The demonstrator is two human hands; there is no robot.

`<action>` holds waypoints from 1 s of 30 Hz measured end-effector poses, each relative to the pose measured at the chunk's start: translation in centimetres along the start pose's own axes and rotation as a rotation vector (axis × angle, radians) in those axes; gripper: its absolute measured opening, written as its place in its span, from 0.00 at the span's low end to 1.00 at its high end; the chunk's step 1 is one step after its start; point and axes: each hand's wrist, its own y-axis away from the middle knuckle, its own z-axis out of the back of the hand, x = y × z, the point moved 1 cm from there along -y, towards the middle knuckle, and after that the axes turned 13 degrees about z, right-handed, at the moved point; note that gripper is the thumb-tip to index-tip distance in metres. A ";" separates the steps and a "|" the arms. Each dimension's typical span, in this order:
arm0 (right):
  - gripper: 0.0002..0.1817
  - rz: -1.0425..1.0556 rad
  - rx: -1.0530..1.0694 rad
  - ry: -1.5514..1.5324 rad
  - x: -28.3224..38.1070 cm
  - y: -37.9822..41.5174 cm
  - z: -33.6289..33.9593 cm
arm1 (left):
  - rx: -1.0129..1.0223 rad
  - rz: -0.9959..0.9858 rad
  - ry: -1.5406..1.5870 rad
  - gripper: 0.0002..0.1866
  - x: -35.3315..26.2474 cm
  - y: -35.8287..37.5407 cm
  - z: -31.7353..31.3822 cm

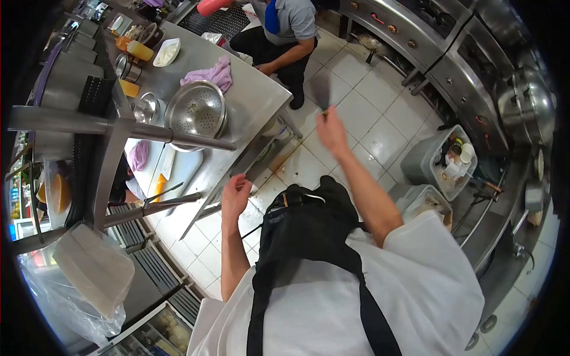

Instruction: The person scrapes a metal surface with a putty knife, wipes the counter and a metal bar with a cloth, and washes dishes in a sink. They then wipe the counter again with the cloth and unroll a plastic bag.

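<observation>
My right hand (333,135) is stretched forward over the tiled floor. It is closed round the handle of a dark-bladed utensil (321,90), smeared by motion so that its exact kind does not show. Beside the steel table's near edge, my left hand (236,193) hangs with loosely curled fingers, and I see nothing in it. On the table (252,98) to the left stands a perforated steel colander (196,113). A knife with a yellow handle (160,187) lies on a white cutting board (189,163), partly behind a shelf rail.
Ahead, a person in a grey shirt (297,24) crouches or sits by the table. Stoves (409,41) line the right side. A grey bin with waste (412,163) stands on the right. A metal shelf frame (107,148) rises close on the left. A purple cloth (211,74) lies behind the colander.
</observation>
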 end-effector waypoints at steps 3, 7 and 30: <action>0.17 0.205 0.527 0.026 0.3 5.7 -7.1 | -0.066 -0.060 0.000 0.18 -1.3 1.8 -1.1; 0.17 0.246 0.674 0.021 1.2 7.2 -4.9 | -0.064 -0.231 0.015 0.12 -5.1 2.9 -3.1; 0.21 0.568 0.676 0.540 -5.2 -8.8 3.5 | -0.079 -0.074 0.165 0.17 1.4 4.0 0.5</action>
